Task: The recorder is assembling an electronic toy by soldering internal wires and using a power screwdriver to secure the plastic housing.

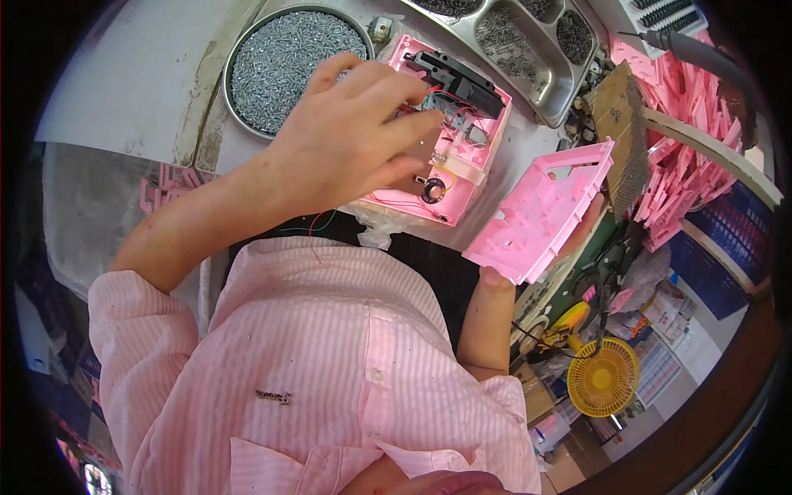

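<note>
My left hand (363,124) hovers over a pink plastic housing (469,177), its fingers bent but apart, with nothing visible held in them. Inside the housing are a black mechanism (458,81), thin red and green wires, a small metal motor (476,134) and a round black part (432,190). Some of the interior is hidden behind my fingers. To the right, my right hand (497,279) grips a pink plastic cover (540,210) from behind. The cover is tilted, its ribbed side with posts and a rectangular opening facing up. Most of that hand is behind the cover.
A round metal tray (228,78) full of small screws stands left of the housing. Beyond it lies a compartmented metal tray (554,106) with dark screws. Pink plastic strips (685,157) are heaped at right, near a power screwdriver (697,54). A yellow basket (603,377) sits lower right.
</note>
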`<state>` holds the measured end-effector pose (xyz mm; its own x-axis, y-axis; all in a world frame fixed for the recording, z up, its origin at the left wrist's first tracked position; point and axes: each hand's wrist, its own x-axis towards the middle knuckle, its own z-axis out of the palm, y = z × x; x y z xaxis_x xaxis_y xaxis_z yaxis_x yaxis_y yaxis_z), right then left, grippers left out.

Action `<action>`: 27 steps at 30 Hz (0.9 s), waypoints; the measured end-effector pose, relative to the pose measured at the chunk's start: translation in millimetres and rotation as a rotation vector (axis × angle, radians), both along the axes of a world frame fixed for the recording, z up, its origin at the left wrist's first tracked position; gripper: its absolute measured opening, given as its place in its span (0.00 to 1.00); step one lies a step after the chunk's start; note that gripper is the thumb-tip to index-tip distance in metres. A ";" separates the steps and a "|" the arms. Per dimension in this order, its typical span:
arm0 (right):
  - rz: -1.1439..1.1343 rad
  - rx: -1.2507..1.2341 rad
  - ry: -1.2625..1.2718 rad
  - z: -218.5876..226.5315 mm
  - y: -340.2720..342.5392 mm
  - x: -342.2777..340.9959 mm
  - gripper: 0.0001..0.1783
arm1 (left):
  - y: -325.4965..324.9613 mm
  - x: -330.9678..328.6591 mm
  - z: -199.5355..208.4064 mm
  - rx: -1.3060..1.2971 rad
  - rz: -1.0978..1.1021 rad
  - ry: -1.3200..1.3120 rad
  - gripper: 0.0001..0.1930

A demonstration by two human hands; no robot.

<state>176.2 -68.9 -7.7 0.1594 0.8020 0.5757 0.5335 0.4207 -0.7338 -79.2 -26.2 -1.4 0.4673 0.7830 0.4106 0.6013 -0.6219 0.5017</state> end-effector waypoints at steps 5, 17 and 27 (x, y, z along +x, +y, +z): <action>0.011 -0.045 0.015 -7.4 -3.1 7.0 0.81 | 18.1 -11.2 -3.7 -0.009 0.121 -0.017 0.16; 0.198 -0.121 -0.177 -4.9 -1.5 19.7 0.77 | 45.4 -16.8 6.7 -0.220 -0.043 0.089 0.12; 0.223 -0.245 -0.305 4.1 5.7 27.6 0.70 | 54.1 -19.9 6.5 -0.236 -0.126 0.098 0.11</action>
